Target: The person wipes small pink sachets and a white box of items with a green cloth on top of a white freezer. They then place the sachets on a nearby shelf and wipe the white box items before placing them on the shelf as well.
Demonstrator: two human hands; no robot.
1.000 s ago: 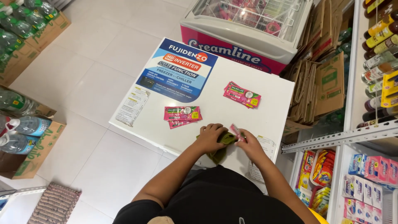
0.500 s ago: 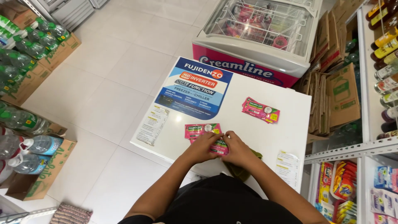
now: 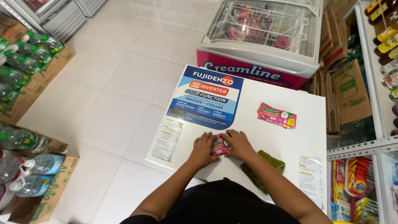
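Left hand (image 3: pixel 204 149) and right hand (image 3: pixel 237 145) both pinch flat glossy pink sachets (image 3: pixel 219 146) on smooth white freezer tabletop (image 3: pixel 265 137); crumpled green cloth (image 3: pixel 265 168) at 4 o'clock; tiled floor (image 3: pixel 116 83).

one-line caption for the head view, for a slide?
Both hands, left hand and right hand, press a pink sachet stack on a white chest freezer lid, green cloth alongside.

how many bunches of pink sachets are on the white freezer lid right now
2: one pink sachet bunch between the left hand and right hand; another sachet bunch lies farther right. Hands may hide more.
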